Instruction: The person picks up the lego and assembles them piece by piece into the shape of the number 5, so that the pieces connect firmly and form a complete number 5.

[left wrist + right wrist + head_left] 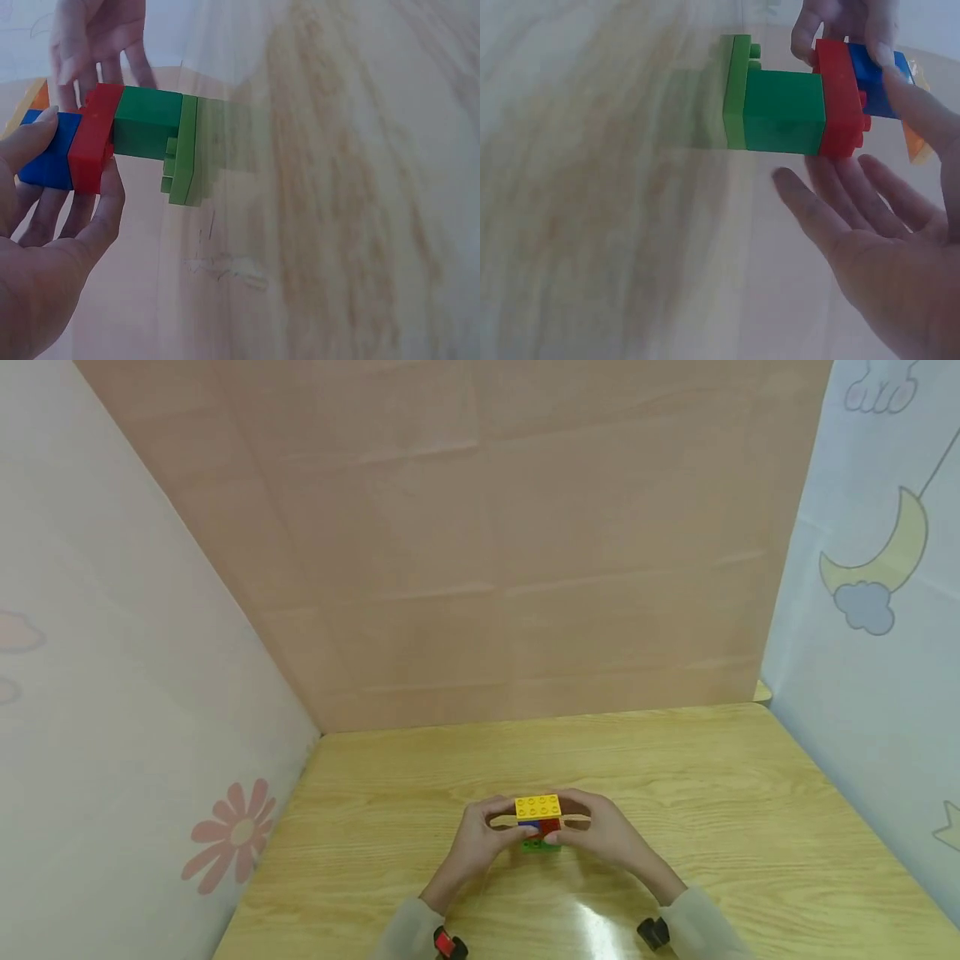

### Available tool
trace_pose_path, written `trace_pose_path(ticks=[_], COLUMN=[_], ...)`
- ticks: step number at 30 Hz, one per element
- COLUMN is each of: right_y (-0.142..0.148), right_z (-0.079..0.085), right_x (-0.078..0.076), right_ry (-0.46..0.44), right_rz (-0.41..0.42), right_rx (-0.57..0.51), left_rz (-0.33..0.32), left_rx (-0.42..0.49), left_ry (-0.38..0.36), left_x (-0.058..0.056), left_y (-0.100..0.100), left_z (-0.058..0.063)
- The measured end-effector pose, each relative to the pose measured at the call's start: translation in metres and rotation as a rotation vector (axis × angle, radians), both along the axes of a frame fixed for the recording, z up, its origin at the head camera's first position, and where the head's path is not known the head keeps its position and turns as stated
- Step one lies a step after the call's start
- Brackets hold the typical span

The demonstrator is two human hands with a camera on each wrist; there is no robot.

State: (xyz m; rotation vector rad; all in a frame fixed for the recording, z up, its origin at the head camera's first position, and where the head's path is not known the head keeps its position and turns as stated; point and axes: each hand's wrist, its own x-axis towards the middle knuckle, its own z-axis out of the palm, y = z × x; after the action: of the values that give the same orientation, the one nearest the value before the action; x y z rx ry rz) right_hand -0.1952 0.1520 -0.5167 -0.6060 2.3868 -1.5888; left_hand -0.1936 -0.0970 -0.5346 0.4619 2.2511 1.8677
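Observation:
A toy building-brick stack stands on the table. Its light green base (185, 161) carries a dark green brick (784, 112), then a red brick (838, 97). Above the red brick's left half is a blue brick (52, 154), topped by a yellow brick (537, 807) that shows its studs in the head view. My left hand (478, 839) pinches the blue brick with the thumb, its index finger against the red brick. On the other side, my right hand (603, 831) has its thumb by the blue brick and fairly straight fingers around the red brick; contact is unclear.
The wooden table (405, 768) extends around the stack. A tan sheet (487, 568) rises behind it, with patterned white walls (135, 693) to either side. Dark straps (654, 933) sit at both wrists.

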Motion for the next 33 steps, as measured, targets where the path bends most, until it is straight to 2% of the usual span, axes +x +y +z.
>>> trace_pose_path(ticks=[5,13,17,24,33], right_y=[0.004,0.007,0.007,0.005,0.003], right_z=[-0.01,-0.014,-0.013,-0.011,-0.011], right_x=[0.002,0.004,0.002,0.003,0.007], right_ry=[-0.051,-0.034,-0.056,-0.082,-0.109], right_rz=[-0.04,-0.012,-0.005,-0.039,-0.071], right_rx=[0.001,-0.031,-0.034,-0.021,-0.024], left_rz=[0.02,0.025,0.015,0.019,0.054], left_rx=[0.004,0.017,0.015,0.023,0.061], left_ry=[-0.015,-0.056,-0.044,0.0,0.063], left_x=[0.001,0.0,0.0,0.0,0.007], left_y=[0.001,0.002,0.002,0.003,0.006], left_z=[0.0,-0.001,0.0,-0.001,-0.002])
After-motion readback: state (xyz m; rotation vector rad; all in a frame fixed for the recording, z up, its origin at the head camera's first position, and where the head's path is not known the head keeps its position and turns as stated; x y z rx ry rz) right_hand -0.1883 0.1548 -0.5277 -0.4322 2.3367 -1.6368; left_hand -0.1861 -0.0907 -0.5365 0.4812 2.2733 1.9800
